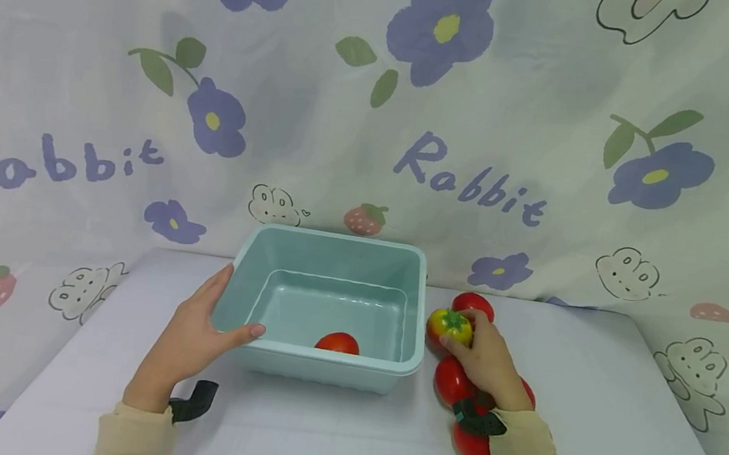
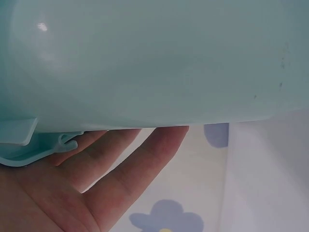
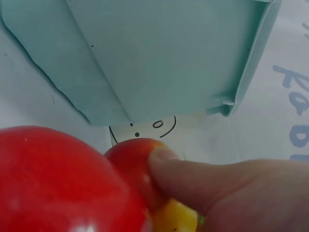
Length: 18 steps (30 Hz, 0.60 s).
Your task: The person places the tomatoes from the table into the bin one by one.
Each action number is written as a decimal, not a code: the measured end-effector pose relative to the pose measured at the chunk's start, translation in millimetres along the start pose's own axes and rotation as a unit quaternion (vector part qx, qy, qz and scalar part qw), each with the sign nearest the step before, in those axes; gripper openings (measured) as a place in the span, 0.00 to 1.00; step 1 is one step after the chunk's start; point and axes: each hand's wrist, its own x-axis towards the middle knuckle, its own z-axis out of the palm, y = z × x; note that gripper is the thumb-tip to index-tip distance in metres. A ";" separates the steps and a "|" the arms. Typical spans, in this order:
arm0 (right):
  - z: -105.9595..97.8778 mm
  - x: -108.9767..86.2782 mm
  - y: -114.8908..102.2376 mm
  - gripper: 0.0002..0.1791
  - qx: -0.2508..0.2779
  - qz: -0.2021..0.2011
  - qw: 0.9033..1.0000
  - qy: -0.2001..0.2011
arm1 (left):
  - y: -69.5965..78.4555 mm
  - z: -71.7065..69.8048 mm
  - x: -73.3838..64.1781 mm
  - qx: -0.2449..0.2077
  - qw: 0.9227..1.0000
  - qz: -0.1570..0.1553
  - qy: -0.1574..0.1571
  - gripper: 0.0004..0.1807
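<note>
My left hand [image 1: 199, 329] rests against the left side of a pale blue-green plastic bin [image 1: 317, 367], its thumb lying over the front-left rim. In the left wrist view, straight fingers [image 2: 140, 179] touch the bin's outer wall. Inside the bin, near its front wall, sits a red tomato [image 1: 338, 343]. Just right of the bin, my right hand [image 1: 482, 357] grips a yellow-and-red tomato [image 1: 442, 324] with a green star-shaped calyx. The right wrist view shows the thumb pressed on its red side, beside a large red tomato [image 3: 63, 183]; the other fingers are hidden there.
Another red tomato [image 1: 476, 303] lies behind the held one. More red tomatoes, including a front one [image 1: 470, 446], lie under and around the right wrist. A white cloth covers the table [image 1: 306, 445], and a patterned curtain [image 1: 320, 143] hangs behind it.
</note>
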 end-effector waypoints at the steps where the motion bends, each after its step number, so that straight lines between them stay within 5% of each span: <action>1: -0.2 -0.3 -0.7 0.37 -0.001 -0.003 1.000 0.002 | -0.1 -0.1 0.0 0.000 1.000 0.000 0.001 0.57; 18: -8.8 -10.5 -15.7 0.35 0.011 -0.041 0.998 0.043 | -1.6 -1.3 -1.9 0.003 1.000 0.004 -0.002 0.57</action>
